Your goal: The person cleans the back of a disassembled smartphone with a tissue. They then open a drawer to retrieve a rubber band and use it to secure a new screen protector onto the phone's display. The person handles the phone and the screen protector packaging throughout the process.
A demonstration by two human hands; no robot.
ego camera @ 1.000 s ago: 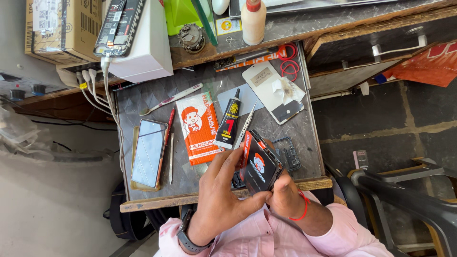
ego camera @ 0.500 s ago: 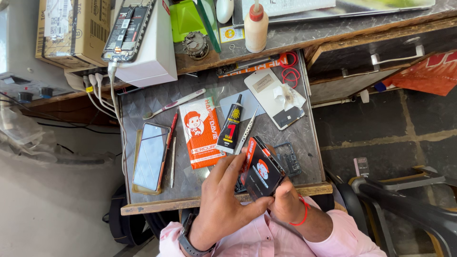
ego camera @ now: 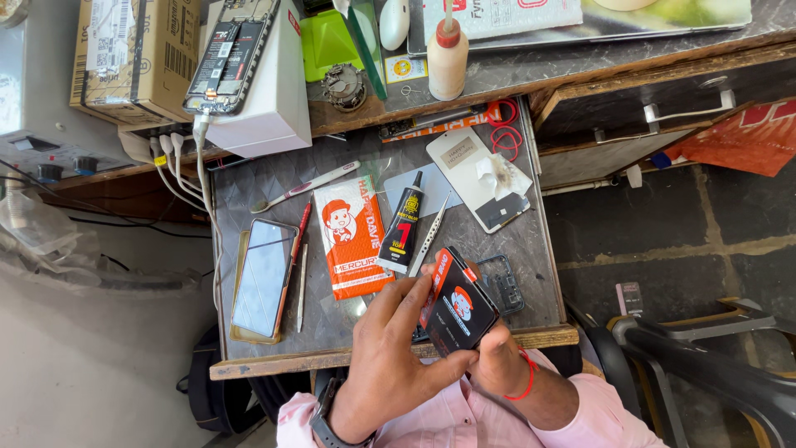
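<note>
Grey pull-out desk (ego camera: 249,187) is cluttered mid-frame. Black packet (ego camera: 458,305) is held low centre over its front edge, pinched by right hand (ego camera: 497,365), left hand (ego camera: 398,357) fingers closed on its edge, apparently for opening. Glue tube (ego camera: 404,224) lies just above.

Small black packet (ego camera: 458,311) in both hands looked like glossy printed plastic; orange pouch (ego camera: 351,238) glossy plastic too; phone (ego camera: 263,278) screen smooth, reflective glass; glue tube (ego camera: 404,222) shiny; tweezers (ego camera: 432,236) bare metal; tray (ego camera: 249,195) surface dull grey, patterned; its front edge (ego camera: 274,362) rough wood; box (ego camera: 128,58) matt cardboard.
</note>
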